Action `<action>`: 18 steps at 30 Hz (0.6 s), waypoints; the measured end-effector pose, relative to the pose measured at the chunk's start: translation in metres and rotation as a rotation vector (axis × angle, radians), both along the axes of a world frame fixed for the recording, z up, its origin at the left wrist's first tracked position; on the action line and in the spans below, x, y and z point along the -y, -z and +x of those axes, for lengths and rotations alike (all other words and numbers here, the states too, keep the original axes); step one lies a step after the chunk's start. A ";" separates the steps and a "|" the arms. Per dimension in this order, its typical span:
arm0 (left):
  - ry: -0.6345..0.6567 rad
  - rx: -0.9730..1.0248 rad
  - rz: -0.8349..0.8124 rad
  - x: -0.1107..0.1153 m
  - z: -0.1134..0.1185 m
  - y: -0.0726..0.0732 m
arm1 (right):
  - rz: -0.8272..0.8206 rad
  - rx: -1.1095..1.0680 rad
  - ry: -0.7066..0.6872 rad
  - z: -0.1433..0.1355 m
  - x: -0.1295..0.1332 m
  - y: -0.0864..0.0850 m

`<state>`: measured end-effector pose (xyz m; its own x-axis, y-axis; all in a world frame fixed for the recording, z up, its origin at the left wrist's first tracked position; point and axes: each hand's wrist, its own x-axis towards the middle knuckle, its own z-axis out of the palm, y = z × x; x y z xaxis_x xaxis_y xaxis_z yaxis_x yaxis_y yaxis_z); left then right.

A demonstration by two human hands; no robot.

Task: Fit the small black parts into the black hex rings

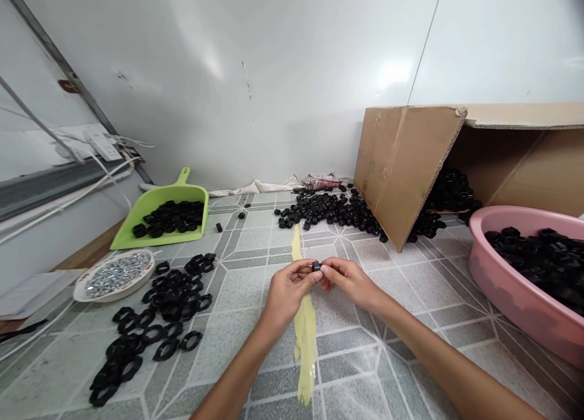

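Note:
A small black plastic ring-like part (316, 266) is held between both hands, over a yellow tape strip (305, 341) on the tiled surface. My left hand (292, 281) pinches it from the left with thumb and fingertips. From the right, my right hand (347, 279) grips the same part, its fingers curled. To the left lie several loose black rings (171, 301). Beyond the hands spreads a heap of small black parts (328, 208). The held part is largely covered by fingertips, so its exact shape is hard to see.
A green dustpan (206, 216) holds black parts at the left, near a bowl (82, 293) of shiny metal pieces. On the right stand an open cardboard box (401, 158) with black parts spilling out and a pink basin (502, 292) of black rings. A white wall (283, 73) rises behind.

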<state>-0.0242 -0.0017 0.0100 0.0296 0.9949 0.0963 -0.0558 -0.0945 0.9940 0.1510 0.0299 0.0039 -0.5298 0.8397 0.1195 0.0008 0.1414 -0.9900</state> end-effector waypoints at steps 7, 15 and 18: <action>-0.021 0.007 -0.018 0.003 0.004 0.003 | 0.065 -0.012 0.062 -0.003 0.001 0.012; 0.009 0.146 -0.221 0.000 0.002 0.007 | 0.291 0.166 0.099 0.003 0.002 0.004; 0.088 0.144 -0.267 0.000 -0.003 0.002 | 0.445 0.245 0.100 0.005 0.005 -0.004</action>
<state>-0.0276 -0.0017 0.0084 0.1215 0.9798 -0.1588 -0.1939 0.1803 0.9643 0.1563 0.0245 0.0077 -0.5067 0.7838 0.3590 0.2601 0.5360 -0.8032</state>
